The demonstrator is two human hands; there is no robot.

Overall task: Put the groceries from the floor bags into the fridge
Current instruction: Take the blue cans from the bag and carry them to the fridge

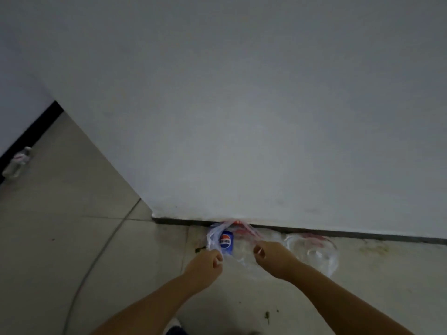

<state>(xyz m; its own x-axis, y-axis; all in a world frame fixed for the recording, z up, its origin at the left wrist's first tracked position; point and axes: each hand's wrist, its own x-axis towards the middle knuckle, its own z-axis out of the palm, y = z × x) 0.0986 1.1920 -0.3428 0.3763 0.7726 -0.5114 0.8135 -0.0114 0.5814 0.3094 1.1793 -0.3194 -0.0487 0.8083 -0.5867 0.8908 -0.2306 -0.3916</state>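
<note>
A clear plastic bag (244, 234) with red print lies on the floor against the foot of the white wall. A blue cola can (226, 243) shows through its left side. My left hand (205, 265) grips the bag's left edge with curled fingers. My right hand (272, 256) pinches the bag's right edge, and the opening is spread between the two hands. A second clear bag (314, 250) lies just to the right along the wall. What else the bags hold is too blurred to tell. No fridge is in view.
A white wall (242, 105) with a dark skirting strip (338, 232) fills most of the view. A plastic bottle (18, 163) stands on the tiled floor (60, 238) at far left. A thin cable (96, 259) curves across the tiles. Small green scraps (267, 315) lie near my feet.
</note>
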